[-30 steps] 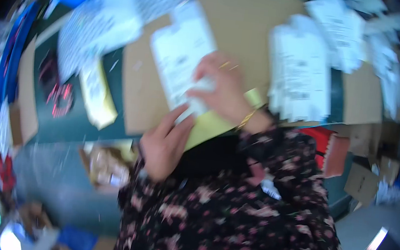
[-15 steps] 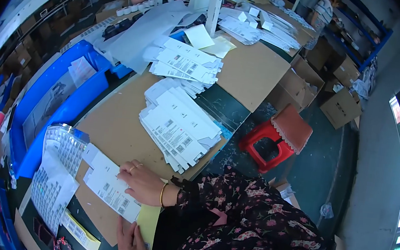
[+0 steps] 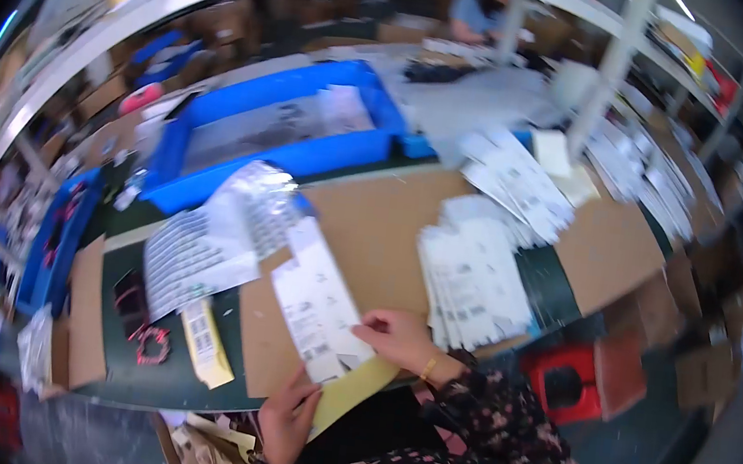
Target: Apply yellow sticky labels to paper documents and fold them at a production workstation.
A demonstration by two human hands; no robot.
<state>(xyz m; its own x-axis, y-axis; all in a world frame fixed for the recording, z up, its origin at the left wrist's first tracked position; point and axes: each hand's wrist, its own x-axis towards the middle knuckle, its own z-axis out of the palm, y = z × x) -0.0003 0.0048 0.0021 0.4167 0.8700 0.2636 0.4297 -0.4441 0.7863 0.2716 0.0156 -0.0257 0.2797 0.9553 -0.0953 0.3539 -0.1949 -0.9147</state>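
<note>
A flat white printed carton (image 3: pixel 314 290) lies at a slant on the brown cardboard sheet before me. Along its near end runs a pale yellow sheet (image 3: pixel 354 397), its far edge meeting the carton. My left hand (image 3: pixel 286 417) grips the left end of that yellow sheet, thumb against fingers. Over the carton's near right corner is my right hand (image 3: pixel 403 338), its fingers curled and pinched together; anything between their tips is too small to make out. Right of the carton spreads a stack of similar flat white cartons (image 3: pixel 476 276), with another pile (image 3: pixel 523 185) behind it.
A blue tray (image 3: pixel 280 153) stands at the back left. Silvery bubble-wrap packaging (image 3: pixel 205 245), a yellow label strip (image 3: pixel 207 343), a dark phone-like object (image 3: pixel 131 301) and a pink beaded band (image 3: pixel 153 346) lie to the left. A red stool (image 3: pixel 561 382) stands beyond the table's right edge.
My view has swung left, so the table appears turned and shifted right. My right hand has drawn back from the carton's middle to its near end, fingers now curled.
</note>
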